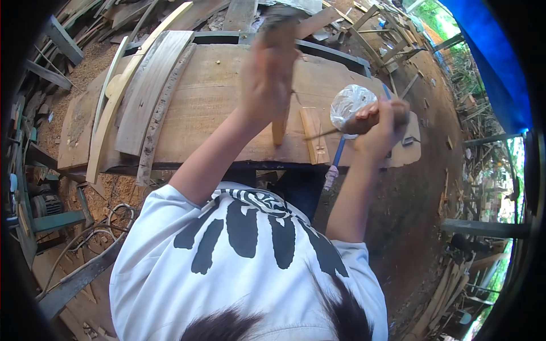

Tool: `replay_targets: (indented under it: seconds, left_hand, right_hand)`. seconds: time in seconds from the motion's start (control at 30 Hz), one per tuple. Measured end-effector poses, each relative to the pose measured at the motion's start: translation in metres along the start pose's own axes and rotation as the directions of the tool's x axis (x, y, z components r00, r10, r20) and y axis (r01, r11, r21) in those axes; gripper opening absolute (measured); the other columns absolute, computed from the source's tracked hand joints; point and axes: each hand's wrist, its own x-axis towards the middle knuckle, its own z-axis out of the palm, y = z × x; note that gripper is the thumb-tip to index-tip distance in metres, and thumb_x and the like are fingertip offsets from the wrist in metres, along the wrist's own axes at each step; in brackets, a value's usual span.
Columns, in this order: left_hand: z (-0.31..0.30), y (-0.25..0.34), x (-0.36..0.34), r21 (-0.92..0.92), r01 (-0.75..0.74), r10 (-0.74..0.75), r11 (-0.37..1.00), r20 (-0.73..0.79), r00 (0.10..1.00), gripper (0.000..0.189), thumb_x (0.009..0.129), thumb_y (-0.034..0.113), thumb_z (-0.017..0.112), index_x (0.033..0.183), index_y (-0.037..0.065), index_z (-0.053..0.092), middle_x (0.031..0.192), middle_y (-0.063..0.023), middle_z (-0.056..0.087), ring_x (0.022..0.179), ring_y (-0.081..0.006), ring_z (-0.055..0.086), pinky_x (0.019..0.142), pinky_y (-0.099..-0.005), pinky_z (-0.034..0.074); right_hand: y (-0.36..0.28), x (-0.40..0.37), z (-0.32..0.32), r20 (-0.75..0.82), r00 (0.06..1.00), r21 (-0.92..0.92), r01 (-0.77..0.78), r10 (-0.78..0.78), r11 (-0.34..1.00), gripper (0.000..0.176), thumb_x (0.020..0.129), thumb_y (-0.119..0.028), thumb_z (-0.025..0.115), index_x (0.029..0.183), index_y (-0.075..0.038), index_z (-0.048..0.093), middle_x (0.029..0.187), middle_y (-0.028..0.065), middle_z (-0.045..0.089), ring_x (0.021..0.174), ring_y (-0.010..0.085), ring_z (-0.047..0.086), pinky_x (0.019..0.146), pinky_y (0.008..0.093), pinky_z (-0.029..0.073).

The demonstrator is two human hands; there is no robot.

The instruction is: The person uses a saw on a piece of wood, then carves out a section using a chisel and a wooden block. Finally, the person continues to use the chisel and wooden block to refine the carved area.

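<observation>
My left hand (266, 85) is raised over the workbench (210, 85), fingers closed and blurred around something I cannot make out. A dark blurred shape shows above it, and a narrow wooden piece (278, 132) below it; whether the hand holds that piece is unclear. My right hand (382, 129) is wrapped around the brown handle of a tool (365, 124). The tool's thin shaft points left, across a small wooden block (313, 128) on the bench. Beside this hand are a clear plastic bag (348, 101) and a blue rod (339, 151) with a wrapped end.
Long boards (152, 94) and a curved wooden strip (114, 91) lie along the bench's left side. Scrap wood (122, 17) is piled beyond. Cables (108, 227) and a motor (48, 204) are at lower left. A blue tarp (495, 62) hangs at right.
</observation>
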Motion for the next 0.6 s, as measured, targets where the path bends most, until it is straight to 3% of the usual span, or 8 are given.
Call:
replay_targets:
  seconds: [0.13, 0.23, 0.3, 0.37, 0.43, 0.5, 0.53, 0.6]
  left_hand:
    - [-0.068, -0.025, -0.027, 0.055, -0.081, 0.096, 0.995, -0.397, 0.913, 0.078, 0.092, 0.070, 0.030, 0.119, -0.001, 0.043, 0.110, -0.0137, 0.054, 0.105, -0.0224, 0.055, 0.095, -0.0355, 0.044]
    - [-0.116, -0.033, -0.056, 0.036, 0.044, -0.016, 0.998, -0.562, 0.827, 0.076, 0.091, 0.072, 0.032, 0.116, 0.002, 0.049, 0.108, -0.0100, 0.057, 0.100, -0.0185, 0.056, 0.092, -0.0354, 0.045]
    - [-0.141, -0.027, -0.092, 0.078, 0.435, -0.298, 0.897, -0.621, 0.725, 0.058, 0.097, 0.059, 0.040, 0.111, 0.004, 0.053, 0.096, -0.0062, 0.057, 0.088, -0.0144, 0.058, 0.080, -0.0289, 0.048]
    - [-0.178, -0.042, -0.153, 0.114, 0.692, -0.579, 0.712, -0.461, 0.672, 0.048, 0.099, 0.051, 0.044, 0.103, 0.006, 0.060, 0.081, -0.0036, 0.058, 0.075, -0.0109, 0.058, 0.065, -0.0234, 0.047]
    - [-0.131, -0.016, -0.164, -0.229, 0.837, -0.838, 0.498, -0.375, 0.396, 0.050, 0.099, 0.050, 0.045, 0.093, 0.003, 0.061, 0.070, -0.0055, 0.058, 0.065, -0.0126, 0.058, 0.057, -0.0203, 0.045]
    - [-0.117, -0.008, -0.179, -0.340, 0.916, -0.973, 0.215, -0.152, 0.172, 0.053, 0.102, 0.045, 0.038, 0.099, -0.004, 0.057, 0.076, -0.0101, 0.062, 0.063, -0.0155, 0.061, 0.056, -0.0218, 0.049]
    - [-0.121, 0.000, -0.178, -0.341, 0.930, -0.986, -0.139, 0.131, -0.099, 0.050, 0.104, 0.042, 0.033, 0.112, -0.004, 0.052, 0.080, -0.0100, 0.062, 0.063, -0.0141, 0.060, 0.054, -0.0226, 0.049]
    - [-0.095, 0.010, -0.174, -0.200, 0.979, -0.992, -0.026, 0.127, 0.000, 0.051, 0.104, 0.046, 0.028, 0.115, 0.002, 0.051, 0.076, -0.0094, 0.060, 0.061, -0.0140, 0.060, 0.049, -0.0218, 0.046]
  right_hand:
    - [0.063, -0.020, -0.026, -0.365, 0.929, 0.194, 0.146, -0.067, 0.970, 0.017, 0.088, -0.007, 0.059, 0.089, -0.012, 0.042, 0.067, 0.0034, 0.049, 0.058, 0.0151, 0.051, 0.058, 0.0292, 0.047]
    - [0.079, -0.043, -0.051, -0.207, 0.964, 0.036, 0.176, -0.164, 0.984, 0.016, 0.088, -0.004, 0.053, 0.102, -0.008, 0.045, 0.081, 0.0063, 0.053, 0.078, 0.0182, 0.054, 0.078, 0.0345, 0.047]
    - [0.076, -0.059, -0.051, -0.132, 0.969, -0.047, 0.206, -0.211, 0.977, 0.019, 0.089, -0.003, 0.053, 0.107, -0.006, 0.046, 0.086, 0.0078, 0.054, 0.084, 0.0198, 0.056, 0.086, 0.0363, 0.047]
    - [0.065, -0.072, -0.053, -0.081, 0.986, -0.283, 0.119, -0.147, 0.952, 0.029, 0.090, -0.002, 0.054, 0.116, -0.001, 0.043, 0.098, 0.0118, 0.055, 0.098, 0.0208, 0.055, 0.097, 0.0374, 0.044]
    - [0.052, -0.076, -0.059, -0.030, 0.994, -0.402, 0.087, -0.108, 0.912, 0.039, 0.087, -0.001, 0.066, 0.119, 0.001, 0.045, 0.100, 0.0116, 0.057, 0.098, 0.0202, 0.057, 0.094, 0.0358, 0.048]
    - [0.047, -0.082, -0.063, -0.059, 0.994, -0.440, 0.057, -0.092, 0.896, 0.040, 0.084, -0.001, 0.071, 0.116, 0.001, 0.048, 0.100, 0.0108, 0.058, 0.097, 0.0195, 0.058, 0.091, 0.0341, 0.049]
    - [0.046, -0.083, -0.073, -0.034, 0.994, -0.557, 0.067, -0.104, 0.828, 0.038, 0.081, -0.002, 0.075, 0.111, 0.001, 0.052, 0.099, 0.0104, 0.059, 0.095, 0.0187, 0.059, 0.088, 0.0332, 0.050]
    - [0.044, -0.089, -0.083, -0.018, 0.994, -0.673, 0.067, -0.107, 0.737, 0.037, 0.077, -0.002, 0.079, 0.105, 0.000, 0.055, 0.098, 0.0100, 0.060, 0.093, 0.0179, 0.060, 0.085, 0.0322, 0.052]
